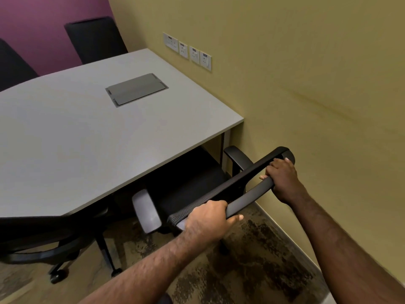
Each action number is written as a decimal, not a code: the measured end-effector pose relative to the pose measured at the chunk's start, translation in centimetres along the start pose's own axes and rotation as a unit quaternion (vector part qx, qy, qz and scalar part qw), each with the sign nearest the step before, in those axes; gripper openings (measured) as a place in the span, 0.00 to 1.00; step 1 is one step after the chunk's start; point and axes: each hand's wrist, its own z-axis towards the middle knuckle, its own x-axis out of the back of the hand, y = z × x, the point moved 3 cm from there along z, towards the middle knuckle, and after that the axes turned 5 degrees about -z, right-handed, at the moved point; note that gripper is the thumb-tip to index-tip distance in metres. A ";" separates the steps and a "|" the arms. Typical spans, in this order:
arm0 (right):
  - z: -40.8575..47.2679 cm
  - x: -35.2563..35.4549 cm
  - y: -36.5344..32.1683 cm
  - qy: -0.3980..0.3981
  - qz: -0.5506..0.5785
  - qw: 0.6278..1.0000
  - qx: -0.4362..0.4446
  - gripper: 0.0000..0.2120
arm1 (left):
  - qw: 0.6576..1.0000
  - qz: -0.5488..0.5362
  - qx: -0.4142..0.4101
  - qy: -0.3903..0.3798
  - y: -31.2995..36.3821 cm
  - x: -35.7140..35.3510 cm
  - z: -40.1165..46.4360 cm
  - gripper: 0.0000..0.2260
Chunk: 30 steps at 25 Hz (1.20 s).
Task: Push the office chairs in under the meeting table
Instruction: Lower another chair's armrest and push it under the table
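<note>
Chair [197, 178] backrest top is gripped by left hand [208, 220] and right hand [282, 178]; seat partly tucked under table [98, 132] near edge, wall [306, 84] close on right.

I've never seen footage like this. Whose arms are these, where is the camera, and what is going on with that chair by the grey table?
There is no machine here: a person wears a wide-angle camera on the head, looking forward and down, so you see their own two bare arms. The left hand and the right hand both grip the top edge of a black office chair, whose seat sits partly under the corner of the grey meeting table, close to the yellow wall. The tabletop carries only a closed cable hatch set into it. Another chair stands at the left, two more chair backs show behind the table, and sockets line the wall.
</note>
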 end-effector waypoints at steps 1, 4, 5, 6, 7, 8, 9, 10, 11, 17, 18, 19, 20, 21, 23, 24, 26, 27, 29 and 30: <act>0.7 0.1 -0.4 0.003 0.008 1.000 -0.001 0.10 | 1.000 0.005 -0.001 0.007 -0.4 0.6 0.5 0.22; 1.6 -0.4 -1.6 0.001 0.021 1.000 -0.001 0.08 | 1.000 0.023 -0.003 0.016 -1.9 1.1 1.0 0.23; 2.0 -0.6 -2.0 0.002 0.016 1.000 0.003 0.07 | 0.999 0.029 -0.002 0.025 -2.5 1.3 1.2 0.24; 2.7 -0.7 -2.4 0.003 0.009 1.000 0.010 0.07 | 0.999 0.037 -0.002 0.037 -3.0 1.7 1.6 0.24; 2.9 -0.6 -2.6 0.002 0.009 1.000 0.012 0.06 | 0.998 0.050 -0.006 0.043 -3.2 2.0 1.9 0.24; 3.6 -0.6 -2.9 0.000 0.013 1.000 0.018 0.04 | 0.997 0.058 -0.006 0.046 -3.7 2.4 2.3 0.23; 4.4 -0.8 -3.3 0.000 0.015 1.000 0.023 0.03 | 0.997 0.061 -0.003 0.047 -4.3 2.6 2.8 0.23; 5.0 -0.8 -3.4 0.000 0.015 1.000 0.022 0.03 | 0.997 0.062 -0.002 0.047 -4.7 2.8 3.4 0.23; 5.7 -0.8 -3.6 -0.003 0.017 1.000 0.020 0.04 | 0.997 0.063 -0.004 0.049 -5.2 3.0 4.1 0.23; 8.7 -1.2 -5.1 -0.002 0.022 0.999 0.030 0.06 | 0.997 0.057 -0.017 0.050 -7.6 4.2 6.5 0.24; 9.3 -1.4 -5.2 0.002 0.024 0.999 0.030 0.05 | 0.997 0.060 -0.021 0.052 -7.9 4.5 6.9 0.24; 9.7 -1.7 -5.3 0.004 0.025 0.999 0.030 0.04 | 0.997 0.060 -0.022 0.051 -8.2 4.7 7.3 0.24; 10.3 -2.0 -5.4 0.007 0.025 0.999 0.030 0.04 | 0.997 0.060 -0.022 0.048 -8.6 4.8 7.8 0.25; 10.9 -2.2 -5.4 0.010 0.026 0.999 0.030 0.04 | 0.997 0.060 -0.022 0.046 -8.8 5.1 8.2 0.24; 12.0 -2.6 -5.7 0.013 0.027 0.999 0.031 0.06 | 0.997 0.059 -0.018 0.049 -9.3 5.7 8.7 0.23; 12.5 -2.7 -5.9 0.017 0.030 0.999 0.035 0.06 | 0.997 0.057 -0.015 0.051 -9.6 6.0 8.9 0.22; 13.6 -2.8 -6.1 0.034 0.034 0.998 0.051 0.03 | 0.997 0.055 -0.006 0.055 -9.9 6.6 9.4 0.20; 14.2 -2.9 -6.2 0.041 0.039 0.997 0.055 0.03 | 0.997 0.054 -0.002 0.055 -10.0 6.9 9.7 0.19; 15.3 -3.0 -6.2 0.045 0.046 0.996 0.056 0.06 | 0.997 0.056 0.010 0.056 -9.9 7.4 10.1 0.18; 15.8 -3.0 -6.3 0.043 0.045 0.996 0.060 0.07 | 0.996 0.059 0.019 0.062 -9.8 7.6 10.3 0.18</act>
